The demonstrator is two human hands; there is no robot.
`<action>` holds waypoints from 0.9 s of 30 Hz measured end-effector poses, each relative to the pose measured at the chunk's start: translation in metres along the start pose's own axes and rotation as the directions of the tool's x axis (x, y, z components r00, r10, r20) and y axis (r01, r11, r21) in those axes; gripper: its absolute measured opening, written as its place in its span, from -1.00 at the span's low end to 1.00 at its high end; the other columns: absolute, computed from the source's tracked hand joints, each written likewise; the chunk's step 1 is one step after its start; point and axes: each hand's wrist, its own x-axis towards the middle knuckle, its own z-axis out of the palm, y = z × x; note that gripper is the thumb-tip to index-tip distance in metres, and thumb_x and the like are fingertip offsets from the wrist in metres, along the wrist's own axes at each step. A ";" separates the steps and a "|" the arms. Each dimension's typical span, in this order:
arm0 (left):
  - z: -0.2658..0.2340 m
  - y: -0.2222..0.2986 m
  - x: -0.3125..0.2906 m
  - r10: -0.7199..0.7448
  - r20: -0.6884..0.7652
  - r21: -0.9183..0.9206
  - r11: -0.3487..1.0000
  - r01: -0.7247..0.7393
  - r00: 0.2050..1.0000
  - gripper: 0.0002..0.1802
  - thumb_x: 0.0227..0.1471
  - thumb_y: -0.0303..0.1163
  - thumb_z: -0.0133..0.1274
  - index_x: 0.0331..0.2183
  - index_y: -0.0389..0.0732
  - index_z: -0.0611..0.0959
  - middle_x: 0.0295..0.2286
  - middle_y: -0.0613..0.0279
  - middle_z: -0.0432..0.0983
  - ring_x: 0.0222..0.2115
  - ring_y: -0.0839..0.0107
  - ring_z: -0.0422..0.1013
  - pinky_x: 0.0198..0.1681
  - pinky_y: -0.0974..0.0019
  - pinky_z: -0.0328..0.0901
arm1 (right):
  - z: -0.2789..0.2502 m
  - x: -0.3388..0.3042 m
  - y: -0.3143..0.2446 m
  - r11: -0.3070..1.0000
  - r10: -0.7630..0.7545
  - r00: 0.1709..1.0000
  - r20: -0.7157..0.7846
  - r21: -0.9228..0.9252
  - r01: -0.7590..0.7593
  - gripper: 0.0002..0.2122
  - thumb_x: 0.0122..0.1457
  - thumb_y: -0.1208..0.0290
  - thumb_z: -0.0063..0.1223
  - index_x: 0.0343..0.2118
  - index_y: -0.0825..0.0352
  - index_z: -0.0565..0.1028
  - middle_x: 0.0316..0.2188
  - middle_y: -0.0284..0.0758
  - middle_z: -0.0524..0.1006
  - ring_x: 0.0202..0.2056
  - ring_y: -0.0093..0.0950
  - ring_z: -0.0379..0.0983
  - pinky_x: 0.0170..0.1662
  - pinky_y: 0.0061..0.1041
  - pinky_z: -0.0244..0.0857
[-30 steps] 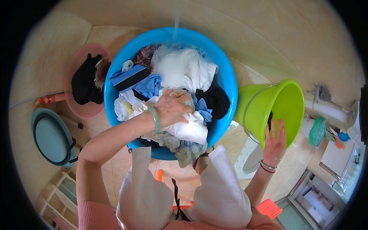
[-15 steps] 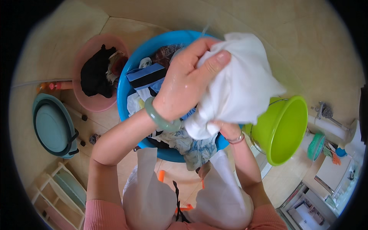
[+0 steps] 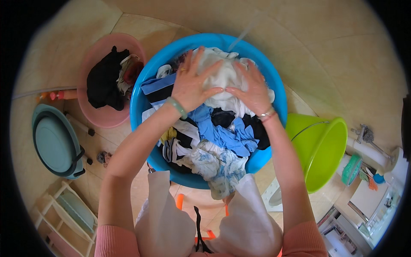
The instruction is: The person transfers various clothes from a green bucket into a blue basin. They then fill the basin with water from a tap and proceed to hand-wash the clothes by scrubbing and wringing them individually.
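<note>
The blue tub (image 3: 137, 103) is filled with heaped laundry. To its left is a pink basin (image 3: 96, 51) with a black cloth (image 3: 102, 81) inside, and just to its right a lime-green bucket (image 3: 325, 154). A grey-green basin (image 3: 55, 143) is farther off, left of the tub and toward its near side. A white cloth (image 3: 220, 79) lies bunched in the tub's far half; a light-blue garment (image 3: 227, 137) is crumpled nearer its middle, and a pale patterned cloth (image 3: 209, 162) hangs over its near rim. The left hand (image 3: 190, 83) and right hand (image 3: 252, 92) rest on the white cloth inside the tub, both wide open with fingers splayed and thumbs nearly meeting, neither closed around anything. A thin water stream (image 3: 244, 34) comes down at the tub's far rim.
</note>
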 end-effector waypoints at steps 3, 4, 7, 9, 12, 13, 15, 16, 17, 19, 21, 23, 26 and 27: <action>0.027 -0.011 0.013 0.048 0.177 0.170 0.982 -0.078 0.983 -0.38 0.11 -0.02 -0.04 0.19 0.17 0.28 0.22 0.01 -0.01 0.16 -0.13 0.07 0.18 0.01 0.06 | 0.040 0.005 0.003 0.961 0.063 0.994 0.089 -0.273 -0.037 -0.45 0.07 -0.04 0.06 0.14 -0.01 0.35 0.14 -0.20 0.27 0.11 -0.01 0.19 -0.03 0.20 0.13; 0.033 -0.014 0.017 -0.012 0.268 0.159 0.987 -0.032 0.963 -0.41 0.11 -0.05 -0.05 0.17 0.14 0.29 0.19 0.02 0.04 0.13 -0.12 0.11 0.16 0.01 0.09 | 0.045 0.008 -0.001 0.941 0.105 0.986 0.133 -0.335 -0.055 -0.47 0.11 -0.04 0.02 0.14 0.00 0.35 0.12 -0.20 0.29 0.08 -0.02 0.22 -0.08 0.23 0.15; 0.057 -0.021 0.021 -0.169 0.411 0.140 0.983 0.121 0.896 -0.53 0.14 -0.17 -0.12 0.09 0.02 0.35 0.06 0.01 0.21 -0.01 -0.09 0.27 0.06 0.00 0.19 | 0.053 0.026 -0.001 0.925 0.193 0.924 0.330 -0.376 -0.059 -0.55 0.16 0.00 -0.05 0.09 0.03 0.39 0.01 -0.13 0.38 -0.01 -0.05 0.31 -0.07 0.02 0.23; 0.076 -0.035 0.024 -0.157 0.421 0.103 0.987 0.124 0.893 -0.54 0.15 -0.19 -0.15 0.09 -0.03 0.35 0.01 -0.05 0.27 -0.04 -0.09 0.29 0.04 0.01 0.22 | 0.074 0.032 0.015 0.861 0.165 0.921 0.352 -0.507 0.039 -0.54 0.17 0.03 -0.06 0.07 0.18 0.39 -0.06 -0.08 0.45 -0.02 -0.06 0.35 -0.06 -0.14 0.28; 0.089 -0.042 0.038 -0.288 0.541 0.113 0.956 0.271 0.790 -0.58 0.13 -0.28 -0.14 0.02 -0.15 0.46 -0.03 -0.14 0.37 -0.04 -0.06 0.33 0.04 0.05 0.24 | 0.110 0.051 0.034 0.853 0.436 0.777 0.454 -0.484 -0.196 -0.56 0.20 0.11 -0.08 0.02 0.34 0.41 -0.09 -0.06 0.48 -0.06 -0.05 0.39 -0.05 -0.14 0.28; 0.099 -0.045 0.044 -0.351 0.559 0.109 0.929 0.354 0.751 -0.59 0.12 -0.30 -0.13 0.00 -0.16 0.49 -0.02 -0.14 0.37 -0.02 -0.04 0.33 0.04 0.06 0.24 | 0.119 0.052 0.045 0.843 0.441 0.822 0.360 -0.480 -0.242 -0.58 0.21 0.13 -0.09 -0.02 0.36 0.43 -0.11 -0.05 0.49 -0.08 -0.05 0.41 -0.05 -0.15 0.29; 0.116 -0.061 0.053 -0.364 0.541 0.067 0.917 0.392 0.758 -0.60 0.10 -0.31 -0.09 -0.02 -0.18 0.52 0.01 -0.13 0.36 0.00 -0.01 0.33 0.06 0.08 0.23 | 0.133 0.053 0.063 0.829 0.437 0.885 0.160 -0.453 -0.328 -0.62 0.22 0.17 -0.11 -0.09 0.41 0.48 -0.14 -0.03 0.50 -0.12 -0.06 0.44 -0.06 -0.17 0.30; 0.121 -0.067 0.052 -0.322 0.514 0.033 0.933 0.357 0.795 -0.59 0.08 -0.31 -0.07 -0.03 -0.18 0.53 0.03 -0.13 0.34 0.02 0.01 0.32 0.07 0.10 0.23 | 0.137 0.048 0.061 0.868 0.425 0.903 0.054 -0.308 -0.390 -0.63 0.21 0.19 -0.10 -0.12 0.40 0.50 -0.14 -0.03 0.50 -0.14 -0.07 0.45 -0.06 -0.18 0.30; 0.125 -0.072 0.048 -0.280 0.482 -0.001 0.947 0.320 0.830 -0.59 0.07 -0.31 -0.06 -0.03 -0.19 0.54 0.05 -0.13 0.32 0.03 0.03 0.32 0.08 0.11 0.22 | 0.141 0.043 0.057 0.891 0.424 0.904 -0.055 -0.153 -0.428 -0.65 0.20 0.20 -0.10 -0.15 0.39 0.52 -0.15 -0.04 0.51 -0.15 -0.07 0.45 -0.07 -0.19 0.31; 0.116 -0.069 0.046 -0.299 0.465 -0.169 0.894 0.415 0.833 -0.58 0.10 -0.25 -0.03 -0.02 -0.20 0.53 0.04 -0.06 0.36 0.02 0.06 0.33 0.09 0.13 0.22 | 0.134 0.042 0.062 0.931 0.328 0.944 -0.034 -0.155 -0.330 -0.69 0.17 0.24 -0.07 -0.18 0.36 0.54 -0.17 -0.05 0.51 -0.17 -0.08 0.46 -0.09 -0.21 0.31; 0.091 -0.057 0.037 -0.401 0.424 -0.564 0.585 0.583 0.812 -0.55 0.12 -0.19 0.00 0.01 -0.19 0.50 0.03 0.02 0.39 0.01 0.11 0.34 0.10 0.15 0.21 | 0.106 0.048 0.046 0.926 0.141 0.946 0.293 -0.378 -0.021 -0.72 0.11 0.29 0.00 -0.19 0.32 0.56 -0.20 -0.08 0.51 -0.16 -0.10 0.45 -0.10 -0.22 0.31; 0.071 -0.039 0.030 -0.547 0.446 -0.891 -0.193 0.412 0.709 -0.50 0.14 -0.14 0.03 0.05 -0.16 0.45 0.02 0.13 0.39 0.02 0.17 0.33 0.10 0.18 0.21 | 0.074 0.040 0.009 0.996 0.070 0.998 0.001 -0.054 -0.069 -0.77 0.04 0.34 0.07 -0.23 0.25 0.57 -0.26 -0.11 0.50 -0.20 -0.12 0.43 -0.14 -0.22 0.31; 0.041 -0.026 0.032 -0.332 0.514 -0.813 -0.483 0.325 0.791 -0.43 0.15 -0.11 0.03 0.13 -0.09 0.35 0.04 0.26 0.34 0.03 0.31 0.29 0.11 0.24 0.20 | 0.044 0.022 -0.047 0.982 -0.177 0.954 -0.243 0.028 0.189 -0.85 -0.06 0.38 0.16 -0.36 0.14 0.58 -0.38 -0.16 0.45 -0.28 -0.18 0.40 -0.20 -0.23 0.29; 0.035 -0.026 0.031 -0.280 0.551 -0.765 -0.546 0.341 0.786 -0.41 0.15 -0.19 0.04 0.16 -0.06 0.29 0.08 0.23 0.29 0.04 0.36 0.27 0.11 0.27 0.19 | 0.028 0.014 -0.077 0.972 -0.215 0.960 -0.181 0.054 0.228 -0.88 -0.06 0.36 0.17 -0.40 0.13 0.58 -0.36 -0.21 0.45 -0.27 -0.22 0.39 -0.20 -0.22 0.27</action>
